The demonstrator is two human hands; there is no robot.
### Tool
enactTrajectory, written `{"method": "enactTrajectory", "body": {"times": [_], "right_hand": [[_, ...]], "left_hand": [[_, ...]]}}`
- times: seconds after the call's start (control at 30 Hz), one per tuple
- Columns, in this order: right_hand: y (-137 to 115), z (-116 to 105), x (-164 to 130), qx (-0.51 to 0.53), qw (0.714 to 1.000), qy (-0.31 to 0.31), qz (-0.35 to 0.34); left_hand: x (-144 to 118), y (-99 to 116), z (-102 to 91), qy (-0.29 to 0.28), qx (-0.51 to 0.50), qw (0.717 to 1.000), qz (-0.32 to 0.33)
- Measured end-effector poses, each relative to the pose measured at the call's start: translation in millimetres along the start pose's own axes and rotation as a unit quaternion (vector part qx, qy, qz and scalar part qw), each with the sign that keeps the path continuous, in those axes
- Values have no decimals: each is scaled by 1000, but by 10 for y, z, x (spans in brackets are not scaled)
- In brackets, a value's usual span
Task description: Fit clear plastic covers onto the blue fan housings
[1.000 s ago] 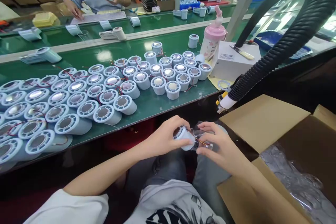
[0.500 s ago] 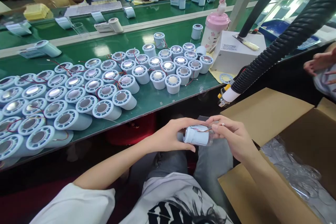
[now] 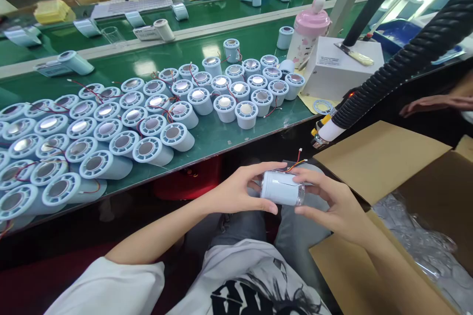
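A pale blue plastic cylinder (image 3: 281, 188) lies on its side between your two hands, held above your lap. Your left hand (image 3: 236, 192) grips its left end, thumb beneath and fingers curled over the top. Your right hand (image 3: 332, 202) grasps its right end, where a clear sleeve or cap covers the cylinder; fingers arch over the top and the thumb supports it from below. Thin red and yellow wires (image 3: 297, 161) with a small white connector stick up from the cylinder just above your right fingertips.

Beyond your hands, past the table edge, a green worktable (image 3: 210, 138) carries many matching cylinders (image 3: 148, 118). Those ahead of your left hand and further left lie tilted with their vented round faces toward you; those straight ahead stand upright in a tight cluster. Further ahead of your right hand stand a pink-lidded bottle (image 3: 309, 29) and a white box (image 3: 343, 66) with a small knife on top. A black ribbed hose (image 3: 402, 61) slants down from the upper right, its nozzle ending just above and right of your right hand. An open cardboard box (image 3: 380, 157) lined with clear plastic sits right beside your right hand. Another person's hand (image 3: 432, 104) reaches in at the far right edge.
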State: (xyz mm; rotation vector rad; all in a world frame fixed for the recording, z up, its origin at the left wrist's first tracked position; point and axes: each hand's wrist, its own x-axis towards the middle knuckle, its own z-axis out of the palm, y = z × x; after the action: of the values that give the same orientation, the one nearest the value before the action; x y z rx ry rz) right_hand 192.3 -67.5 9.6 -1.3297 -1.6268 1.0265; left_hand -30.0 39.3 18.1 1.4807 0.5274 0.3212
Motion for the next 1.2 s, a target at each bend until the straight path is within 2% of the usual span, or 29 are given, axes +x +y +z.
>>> {"method": "enactTrajectory", "body": {"times": [0.2, 0.5, 1.0, 1.2], "right_hand": [[-51, -8, 22, 101, 994, -8, 52], [-60, -5, 46, 238, 962, -31, 127], [-4, 89, 102, 339, 903, -23, 264], [-6, 142, 124, 371, 879, -19, 300]], "left_hand": [[-12, 1, -29, -15, 30, 998, 50], [-18, 12, -21, -17, 46, 997, 64], [-25, 13, -33, -22, 77, 994, 80], [-13, -50, -37, -31, 60, 991, 115]]}}
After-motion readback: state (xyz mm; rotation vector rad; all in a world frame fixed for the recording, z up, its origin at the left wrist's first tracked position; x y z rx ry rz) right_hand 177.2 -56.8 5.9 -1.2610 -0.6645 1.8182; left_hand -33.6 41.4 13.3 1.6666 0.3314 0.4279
